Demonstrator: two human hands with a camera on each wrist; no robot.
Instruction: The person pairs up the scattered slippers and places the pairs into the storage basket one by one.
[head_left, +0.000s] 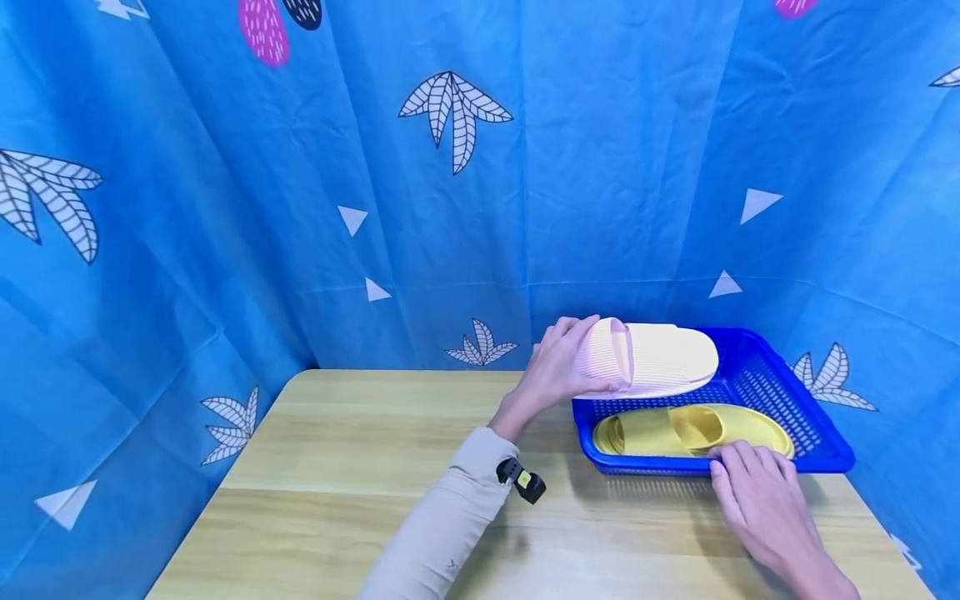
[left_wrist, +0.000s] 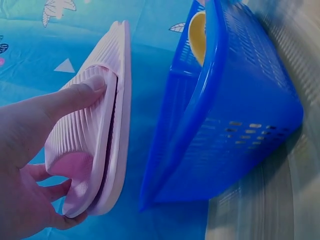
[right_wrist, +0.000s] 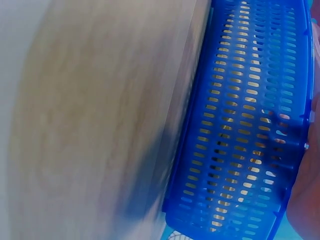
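My left hand [head_left: 558, 362] grips a pale pink slipper [head_left: 660, 358] by its ribbed strap, holding it level above the back left of a blue plastic basket [head_left: 825, 450]. In the left wrist view, the thumb presses the strap and the other fingers go round behind. A dark gap runs along the sole there; I cannot tell whether a second slipper lies against it. Inside the basket, along its front wall, a yellow slipper [head_left: 648, 432] lies lengthwise. My right hand [head_left: 768, 504] has its fingers curled over the basket's front rim, close to the yellow slipper; their tips are mostly hidden.
The basket stands on the right part of a wooden table [head_left: 360, 458], near its back edge. A blue patterned curtain [head_left: 615, 167] hangs behind and along the sides. A black strap device [head_left: 522, 481] sits on the left wrist.
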